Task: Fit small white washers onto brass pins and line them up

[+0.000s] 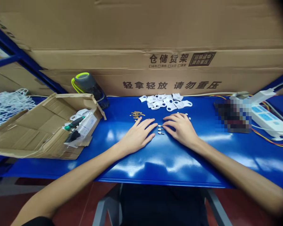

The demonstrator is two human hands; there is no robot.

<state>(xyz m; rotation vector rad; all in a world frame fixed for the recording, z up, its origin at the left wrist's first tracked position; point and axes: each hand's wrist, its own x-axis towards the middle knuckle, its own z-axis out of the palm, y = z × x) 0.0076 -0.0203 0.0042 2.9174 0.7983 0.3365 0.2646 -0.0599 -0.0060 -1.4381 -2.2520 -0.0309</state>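
My left hand (139, 135) rests palm down on the blue table (151, 166), its fingers spread and nothing in them. Right of its fingertips lie three small white parts with thin metal pins (160, 133), lined up in a short column. My right hand (182, 128) reaches in from the other side, thumb and index finger curled close together around the pin end of the uppermost part. Beyond my left fingertips is a small pile of brass-coloured strips (138, 114). A few tiny white pieces (190, 118) lie behind my right hand, partly hidden by it.
White tags with round holes (168, 102) are heaped at the back. At left, an open cardboard box (44, 125) holds a green-and-black handled tool (74, 123) and bags; a dark bottle (91, 89) stands behind. A power strip (266, 117), cables and a pixelated object (233, 116) lie right.
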